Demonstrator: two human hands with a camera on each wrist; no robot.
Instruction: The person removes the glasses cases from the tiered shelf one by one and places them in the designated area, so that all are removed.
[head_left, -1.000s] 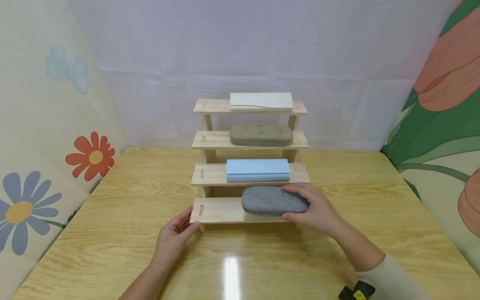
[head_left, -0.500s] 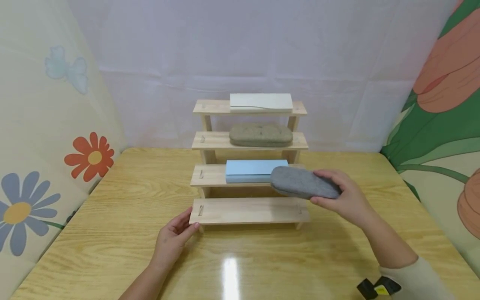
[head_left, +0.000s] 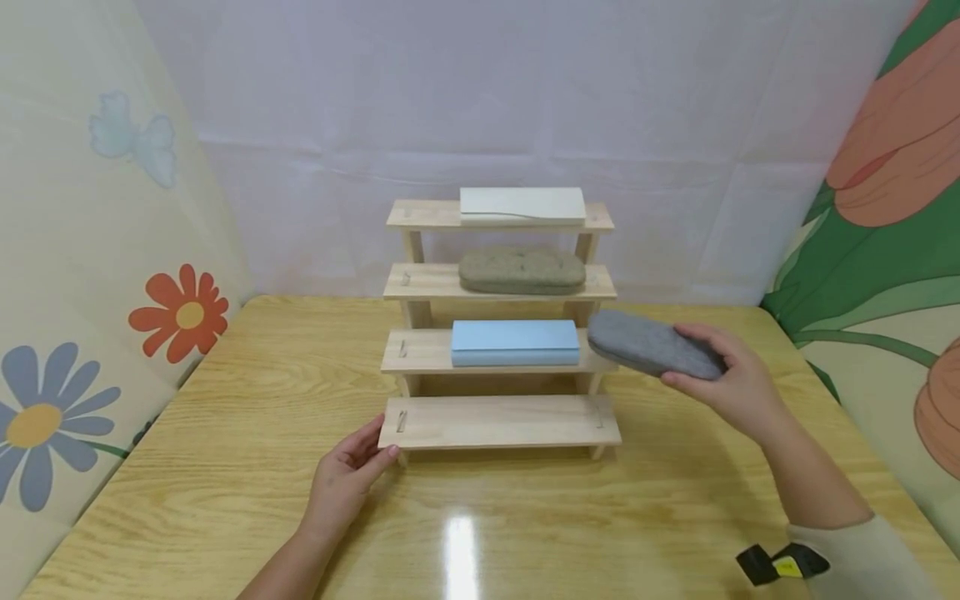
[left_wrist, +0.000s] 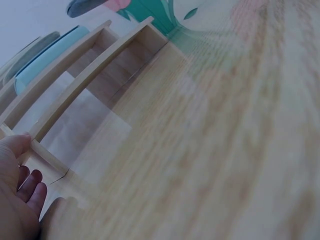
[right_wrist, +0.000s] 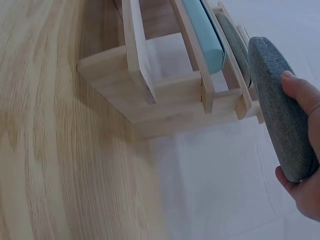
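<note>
My right hand [head_left: 738, 385] grips a grey fabric glasses case [head_left: 651, 343] by its right end. The case is tilted in the air at the right side of a four-step wooden display rack [head_left: 498, 423]. In the right wrist view the grey glasses case [right_wrist: 277, 107] lies between thumb and fingers, apart from the shelves. My left hand [head_left: 347, 471] holds the left end of the lowest shelf, thumb at its front corner. The left wrist view shows the thumb [left_wrist: 17, 144] against that corner, other fingers curled below. The lowest shelf bears nothing.
On the upper shelves lie a light blue glasses case [head_left: 515, 343], a brownish-green one [head_left: 522, 272] and a white one [head_left: 522, 205]. The rack stands on a wood-grain table [head_left: 247, 400]. A white cloth [head_left: 480, 92] hangs behind, with flower-patterned panels [head_left: 885, 250] at both sides.
The grey glasses case has been lifted off the lowest shelf and moved up and right in my right hand. My left hand has stayed at the rack's corner.
</note>
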